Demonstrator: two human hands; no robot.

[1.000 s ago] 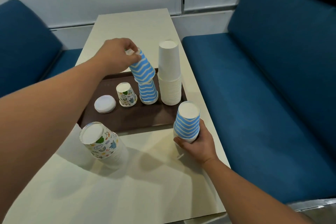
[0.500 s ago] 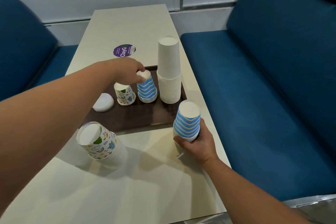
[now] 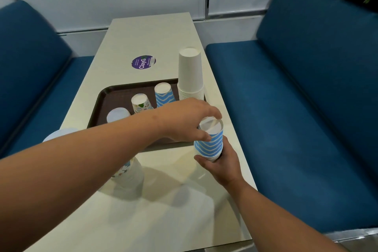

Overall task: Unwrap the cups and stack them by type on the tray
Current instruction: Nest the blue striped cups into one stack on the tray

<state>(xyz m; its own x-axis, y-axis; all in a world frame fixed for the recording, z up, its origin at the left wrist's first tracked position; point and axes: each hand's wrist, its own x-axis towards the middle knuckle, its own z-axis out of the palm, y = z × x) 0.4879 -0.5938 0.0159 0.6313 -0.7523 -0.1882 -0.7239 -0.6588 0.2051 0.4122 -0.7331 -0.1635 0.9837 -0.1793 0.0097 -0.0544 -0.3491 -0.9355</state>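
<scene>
Both hands (image 3: 184, 120) on striped stack (image 3: 209, 143) | beside tray (image 3: 98, 108) (upside-down)

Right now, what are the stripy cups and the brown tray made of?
The stripy cups look like paper: matte printed sides, thin white bottoms, with what seems a clear wrap on top. The brown tray is probably plastic, with a dull, finely textured surface and a molded raised rim.

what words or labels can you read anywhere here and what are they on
"ClayG": white letters on the round purple sticker on the table; the end of the word is covered by a pale patch.
Smaller white lines on the same sticker: too small and blurred to read.
Patterned cup on the tray: pictures only, no words legible.
Striped cups and white cups: no text visible.
</scene>
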